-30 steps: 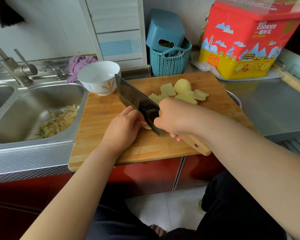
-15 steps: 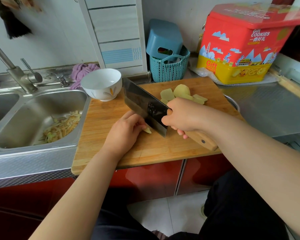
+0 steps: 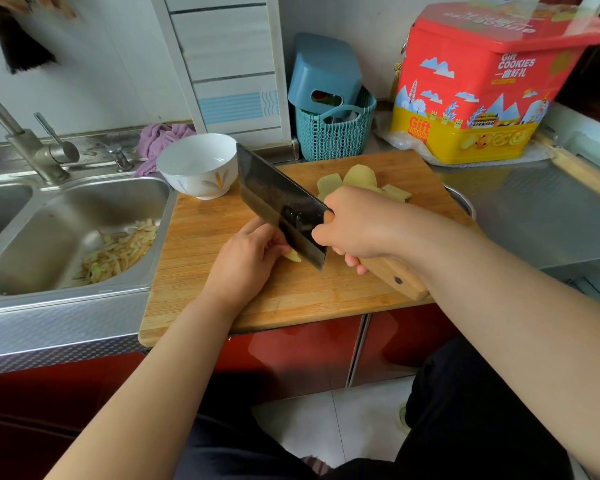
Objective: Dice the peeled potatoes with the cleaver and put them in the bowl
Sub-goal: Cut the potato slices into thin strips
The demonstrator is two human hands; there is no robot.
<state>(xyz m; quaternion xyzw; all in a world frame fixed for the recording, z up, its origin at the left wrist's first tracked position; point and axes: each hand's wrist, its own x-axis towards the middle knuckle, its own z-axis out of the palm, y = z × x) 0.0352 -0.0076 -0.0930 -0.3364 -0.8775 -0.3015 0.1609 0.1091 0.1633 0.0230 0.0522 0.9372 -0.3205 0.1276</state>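
My right hand (image 3: 357,226) grips the wooden handle of the dark cleaver (image 3: 278,202), whose blade slants down onto the wooden cutting board (image 3: 201,244). My left hand (image 3: 246,258) presses a small pale potato piece (image 3: 293,256) against the board, right beside the blade's edge; most of that piece is hidden under my fingers. A pile of potato slices (image 3: 357,180) lies at the board's far side, partly behind my right hand. The white bowl (image 3: 198,164) stands at the board's far left corner and looks empty.
A steel sink (image 3: 49,237) with potato peelings (image 3: 118,254) lies left of the board. A tap (image 3: 25,143) and purple cloth (image 3: 160,136) sit behind it. A teal basket (image 3: 333,133) and a red-and-yellow cookie tin (image 3: 482,88) stand at the back. A metal rim (image 3: 461,199) shows at the board's right edge.
The cleaver's blade has lifted and tilted up at its far end, then stayed by the potato piece. My left hand keeps holding the piece in place. The view has shifted slightly.
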